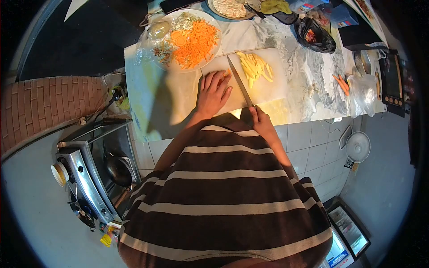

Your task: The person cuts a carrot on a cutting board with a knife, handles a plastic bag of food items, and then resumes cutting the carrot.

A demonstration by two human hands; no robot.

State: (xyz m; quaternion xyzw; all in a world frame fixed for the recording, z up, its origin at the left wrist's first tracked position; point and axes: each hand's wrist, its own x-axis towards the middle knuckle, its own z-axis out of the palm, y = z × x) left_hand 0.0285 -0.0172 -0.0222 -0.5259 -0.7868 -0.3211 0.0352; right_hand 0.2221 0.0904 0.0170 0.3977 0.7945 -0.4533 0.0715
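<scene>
My right hand (260, 120) is wrapped round the handle of a long knife (241, 85), whose blade lies along the white cutting board (277, 89). On the board's left part rests my left hand (215, 93), palm down with fingers spread; a small orange piece (227, 73) shows by its fingertips. Pale yellow strips (254, 67) are heaped to the right of the blade. Behind my left hand, a round plate (217, 27) holds shredded orange carrot (196, 44), pale shreds and a wrapped round item.
A bowl (230, 10) of pale food stands at the back. Farther right are a black plastic bag (315, 38), carrots (342, 84) and a clear bag (363, 94). A gas stove (85, 178) with a pan (118, 171) stands at the lower left.
</scene>
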